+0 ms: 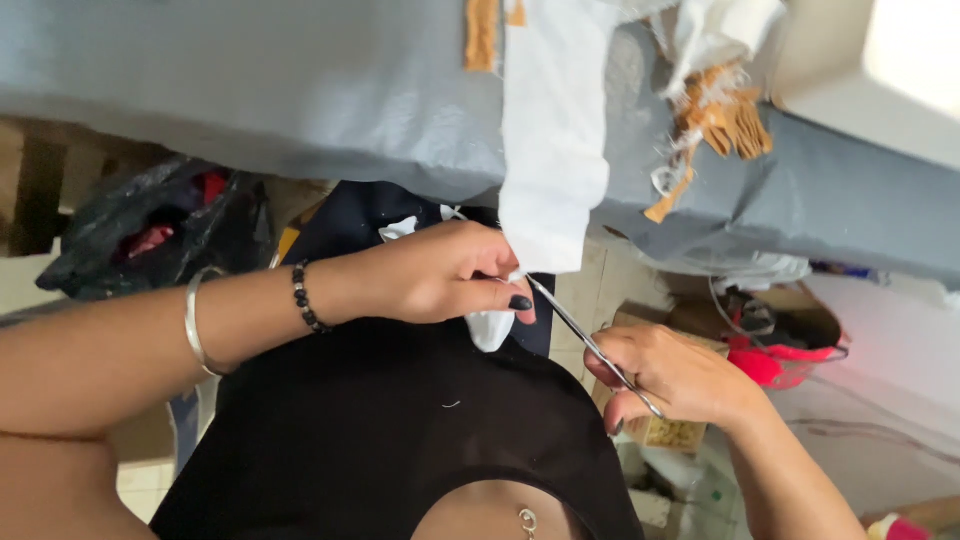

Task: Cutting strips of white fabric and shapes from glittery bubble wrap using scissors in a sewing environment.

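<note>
White cloth strip hangs off the grey worktop, its lower edge pinched by the closed left hand while the right hand grips thin scissors; a slack pinch could skew the cut.

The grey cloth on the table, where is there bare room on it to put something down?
The grey cloth lies bare left of the white fabric strip, and along the lower right. Crowded: frayed orange scraps right of the strip, and its lower end, where the left hand pinches it and the right hand works thin scissors.
</note>
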